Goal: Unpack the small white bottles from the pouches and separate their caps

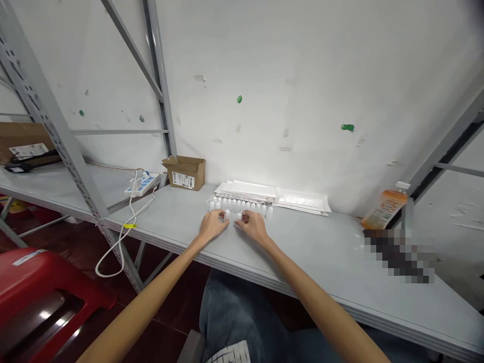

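My left hand (213, 225) is closed in a pinch on a small white bulb-shaped piece (227, 214). Close beside it, my right hand (254, 225) pinches another such piece (239, 217), the two a short gap apart. Just behind my fingers lies a row of small white pieces (244, 205) with thin white loops of wire or cord along its back. One more white piece (269, 212) sits at the row's right end. My fingers hide part of the row, and the pieces are too small for me to tell their exact kind.
White padded envelopes (302, 200) lie against the wall behind the row. At the back left stands an open cardboard box (188, 174), with a power strip (142, 184) and dangling cable further left. An orange drink bottle (384, 207) leans at the right. A red stool (45, 282) is lower left.
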The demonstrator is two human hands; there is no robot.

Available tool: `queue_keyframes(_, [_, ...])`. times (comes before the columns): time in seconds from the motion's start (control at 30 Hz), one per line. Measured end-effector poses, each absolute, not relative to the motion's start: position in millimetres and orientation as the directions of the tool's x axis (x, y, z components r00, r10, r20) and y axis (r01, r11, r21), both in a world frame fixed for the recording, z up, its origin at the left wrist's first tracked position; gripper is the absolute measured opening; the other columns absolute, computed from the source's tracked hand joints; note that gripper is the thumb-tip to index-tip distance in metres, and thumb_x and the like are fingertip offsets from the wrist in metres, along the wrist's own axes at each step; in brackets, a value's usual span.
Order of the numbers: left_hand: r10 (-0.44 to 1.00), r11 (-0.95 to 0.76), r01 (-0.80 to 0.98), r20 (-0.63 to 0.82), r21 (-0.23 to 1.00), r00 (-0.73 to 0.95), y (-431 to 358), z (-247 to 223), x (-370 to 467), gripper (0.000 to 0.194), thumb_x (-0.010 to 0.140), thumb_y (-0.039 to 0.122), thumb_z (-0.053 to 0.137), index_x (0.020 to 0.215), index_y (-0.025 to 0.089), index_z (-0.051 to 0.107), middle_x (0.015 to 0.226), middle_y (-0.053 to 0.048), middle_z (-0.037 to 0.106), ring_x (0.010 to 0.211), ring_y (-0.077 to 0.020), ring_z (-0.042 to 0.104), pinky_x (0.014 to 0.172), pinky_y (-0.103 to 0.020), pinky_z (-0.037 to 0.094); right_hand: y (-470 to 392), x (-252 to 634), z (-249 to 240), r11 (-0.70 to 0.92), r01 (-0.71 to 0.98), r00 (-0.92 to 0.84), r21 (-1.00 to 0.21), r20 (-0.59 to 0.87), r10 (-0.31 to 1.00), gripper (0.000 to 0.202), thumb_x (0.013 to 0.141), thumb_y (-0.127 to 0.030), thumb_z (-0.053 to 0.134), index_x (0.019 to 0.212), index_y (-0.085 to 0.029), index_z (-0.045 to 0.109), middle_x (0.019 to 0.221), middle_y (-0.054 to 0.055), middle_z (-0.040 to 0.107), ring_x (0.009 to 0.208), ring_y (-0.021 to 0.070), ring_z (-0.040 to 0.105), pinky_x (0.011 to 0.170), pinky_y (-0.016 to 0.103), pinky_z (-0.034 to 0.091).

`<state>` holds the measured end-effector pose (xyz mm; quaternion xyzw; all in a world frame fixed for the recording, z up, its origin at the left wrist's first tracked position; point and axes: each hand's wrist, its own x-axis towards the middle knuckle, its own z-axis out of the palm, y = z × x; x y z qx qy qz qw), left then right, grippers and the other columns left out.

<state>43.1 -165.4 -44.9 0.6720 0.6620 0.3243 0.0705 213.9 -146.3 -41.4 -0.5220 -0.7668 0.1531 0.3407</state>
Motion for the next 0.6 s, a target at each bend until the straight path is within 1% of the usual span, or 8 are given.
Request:
queue_keyframes(0.1, [0.938, -0.101, 0.854, 0.334, 0.510, -0.089, -159.0, -47.4, 39.6, 0.018, 0.079, 0.028, 0.063, 0.091, 0.017, 0.071, 0.104, -0.007, 0.074, 0.100, -0.0235, 0.066, 0.086, -0.028, 0.047, -140.9, 205.0, -45.6, 0.402, 0.668, -0.196, -0.627, 0.373, 0.907, 0.022, 0.077, -0.022, 0.069, 0.099, -0.019, 0.067, 0.085, 0.002, 0.073, 0.076, 0.0173, 0.067, 0.069, 0.026, 0.046])
queue_keyframes(0.23, [0.946, -0.048, 0.858, 0.300, 0.512, -0.126, -154.4, -49.1, 36.7, 0.021, 0.078, 0.033, 0.068, 0.089, 0.015, 0.072, 0.102, -0.010, 0.074, 0.101, -0.0240, 0.066, 0.082, -0.027, 0.048, -134.1, 197.3, -50.4, 0.413, 0.665, -0.200, -0.623, 0.384, 0.901, 0.046, 0.079, -0.019, 0.066, 0.123, -0.022, 0.057, 0.095, 0.002, 0.073, 0.074, 0.0163, 0.068, 0.074, 0.027, 0.049])
queue_keyframes(0.33, [0.952, -0.013, 0.868, 0.271, 0.497, -0.141, -153.2, -48.0, 36.1, 0.022, 0.080, 0.034, 0.068, 0.088, 0.014, 0.072, 0.100, -0.011, 0.074, 0.097, -0.0237, 0.067, 0.079, -0.027, 0.048, -131.7, 192.5, -52.3, 0.443, 0.672, -0.229, -0.594, 0.402, 0.887, 0.050, 0.080, -0.017, 0.064, 0.129, -0.023, 0.053, 0.099, 0.002, 0.072, 0.074, 0.0162, 0.068, 0.077, 0.028, 0.049])
queue_keyframes(0.5, [0.948, 0.009, 0.913, 0.286, 0.407, -0.137, -151.7, -46.0, 34.1, 0.020, 0.083, 0.034, 0.066, 0.085, 0.014, 0.071, 0.097, -0.012, 0.073, 0.095, -0.0250, 0.067, 0.077, -0.027, 0.047, -129.9, 185.4, -54.6, 0.470, 0.687, -0.262, -0.554, 0.414, 0.872, 0.052, 0.081, -0.015, 0.061, 0.132, -0.022, 0.051, 0.106, 0.004, 0.072, 0.078, 0.0173, 0.068, 0.078, 0.029, 0.049])
queue_keyframes(0.6, [0.949, 0.008, 0.925, 0.289, 0.379, -0.126, -150.6, -45.7, 32.8, 0.018, 0.084, 0.031, 0.065, 0.081, 0.015, 0.071, 0.093, -0.011, 0.073, 0.090, -0.0247, 0.068, 0.074, -0.028, 0.046, -127.4, 181.1, -55.7, 0.482, 0.684, -0.275, -0.547, 0.419, 0.865, 0.053, 0.082, -0.015, 0.060, 0.134, -0.022, 0.050, 0.108, 0.004, 0.072, 0.080, 0.0177, 0.068, 0.078, 0.028, 0.049])
